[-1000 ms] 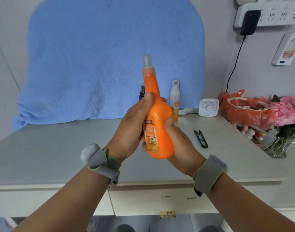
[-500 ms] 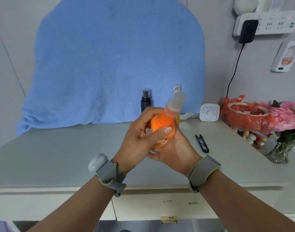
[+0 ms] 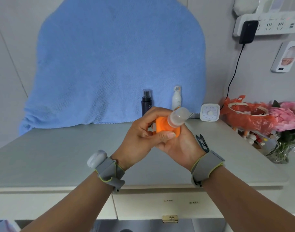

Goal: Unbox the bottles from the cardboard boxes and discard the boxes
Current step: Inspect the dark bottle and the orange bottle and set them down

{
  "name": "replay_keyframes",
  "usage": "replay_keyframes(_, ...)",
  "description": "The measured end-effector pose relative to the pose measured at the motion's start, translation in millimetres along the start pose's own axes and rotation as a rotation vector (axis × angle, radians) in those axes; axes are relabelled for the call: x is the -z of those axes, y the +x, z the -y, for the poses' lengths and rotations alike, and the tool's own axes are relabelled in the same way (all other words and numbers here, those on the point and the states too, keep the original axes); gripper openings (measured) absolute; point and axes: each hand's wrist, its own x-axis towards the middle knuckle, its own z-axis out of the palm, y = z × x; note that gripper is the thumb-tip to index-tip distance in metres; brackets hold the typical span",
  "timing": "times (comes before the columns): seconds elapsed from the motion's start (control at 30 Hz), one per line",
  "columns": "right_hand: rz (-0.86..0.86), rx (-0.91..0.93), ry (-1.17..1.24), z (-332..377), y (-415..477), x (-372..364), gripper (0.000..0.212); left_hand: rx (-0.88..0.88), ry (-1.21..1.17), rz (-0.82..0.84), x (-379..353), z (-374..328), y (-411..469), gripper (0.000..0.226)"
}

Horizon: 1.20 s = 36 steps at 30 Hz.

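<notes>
Both hands gripped the orange bottle [image 3: 161,126] above the counter [image 3: 59,156], clear cap [image 3: 177,117] tipped toward camera. Left hand [image 3: 140,138] curled round its body; right hand [image 3: 182,144] cupped it from beneath.

orange bottle [image 3: 165,127], clear cap toward camera, tilted, above the counter

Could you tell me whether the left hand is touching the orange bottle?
Touching: the head view shows the left hand wrapped around the orange bottle, thumb across its body.
</notes>
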Motion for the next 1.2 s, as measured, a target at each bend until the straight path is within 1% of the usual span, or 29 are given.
replay_keyframes(0.07, -0.021, -0.037, -0.034, 2, -3, -2, 0.061, 0.043, -0.073, -0.069, 0, 2, 1, 0.037)
replay_keyframes(0.13, -0.062, -0.079, -0.078, 1, -7, -4, 0.067, 0.102, -0.277, -0.204, 2, -1, 5, 0.037)
replay_keyframes(0.2, -0.063, -0.07, -0.178, 2, -11, -3, 0.065, 0.192, -0.492, -0.321, 6, -3, 10, 0.035)
replay_keyframes(0.27, -0.034, -0.042, -0.26, 4, -15, -4, 0.061, 0.237, -0.56, -0.366, 12, -2, 12, 0.034)
replay_keyframes(0.37, 0.03, -0.036, -0.301, 9, -18, -6, 0.054, 0.228, -0.531, -0.333, 14, -5, 12, 0.037)
replay_keyframes(0.43, 0.093, -0.063, -0.309, 13, -22, -7, 0.051, 0.259, -0.512, -0.313, 12, -9, 14, 0.042)
replay_keyframes(0.5, 0.17, -0.118, -0.313, 15, -26, -10, 0.056, 0.349, -0.485, -0.315, 13, -10, 18, 0.047)
replay_keyframes(0.57, 0.202, -0.178, -0.294, 15, -28, -15, 0.067, 0.47, -0.456, -0.318, 12, -10, 22, 0.055)
replay_keyframes(0.67, 0.124, -0.168, -0.304, 15, -28, -22, 0.072, 0.595, -0.429, -0.251, 10, -9, 23, 0.062)
replay_keyframes(0.77, 0.018, -0.122, -0.34, 15, -25, -29, 0.069, 0.614, -0.342, -0.164, 7, -8, 22, 0.057)
replay_keyframes(0.83, -0.059, -0.094, -0.403, 17, -23, -32, 0.067, 0.601, -0.25, -0.176, 8, -8, 22, 0.056)
replay_keyframes(0.9, -0.137, -0.069, -0.527, 20, -21, -32, 0.066, 0.595, -0.108, -0.211, 10, -11, 22, 0.056)
replay_keyframes(0.97, -0.157, -0.046, -0.609, 22, -21, -31, 0.063, 0.592, 0.075, -0.225, 14, -10, 25, 0.059)
replay_keyframes(1.0, -0.149, -0.029, -0.616, 23, -21, -31, 0.061, 0.608, 0.116, -0.228, 17, -9, 26, 0.063)
replay_keyframes(1.03, -0.139, -0.008, -0.608, 25, -22, -31, 0.061, 0.644, 0.089, -0.227, 19, -10, 28, 0.067)
replay_keyframes(1.07, -0.129, 0.013, -0.596, 27, -23, -31, 0.06, 0.688, -0.005, -0.211, 20, -10, 29, 0.069)
replay_keyframes(1.1, -0.121, 0.03, -0.584, 29, -23, -32, 0.06, 0.722, -0.135, -0.188, 20, -10, 29, 0.066)
replay_keyframes(1.17, -0.114, 0.05, -0.564, 34, -23, -33, 0.055, 0.767, -0.417, -0.119, 21, -8, 31, 0.046)
replay_keyframes(1.2, -0.114, 0.056, -0.552, 35, -23, -34, 0.053, 0.788, -0.539, -0.068, 22, -5, 30, 0.04)
